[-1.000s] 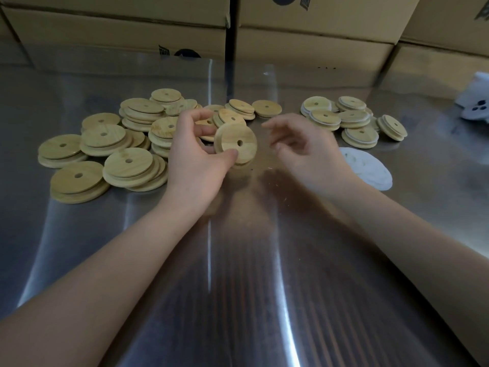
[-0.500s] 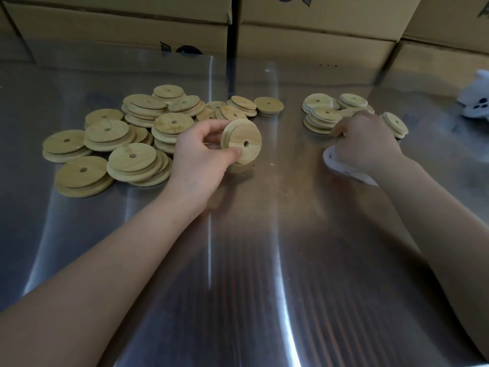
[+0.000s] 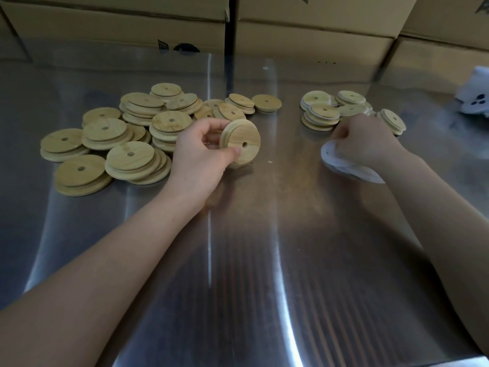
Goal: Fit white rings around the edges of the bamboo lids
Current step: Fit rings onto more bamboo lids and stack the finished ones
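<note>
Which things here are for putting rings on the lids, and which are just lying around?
For the job: the bamboo lid held in the left hand; the white rings under the curled right hand; the pile of bare lids, left; the ringed lids, right.
Just lying about: the cardboard boxes behind; the white thing with dark spots at the far right.

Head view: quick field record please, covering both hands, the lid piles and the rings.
left hand: holds one bamboo lid on edge above the table; no ring visible on it
right hand: fingers curled onto the white rings; pinch itself hidden
left pile: bare lids, loosely stacked
right pile: lids, white edging on some
behind: cardboard boxes
</note>
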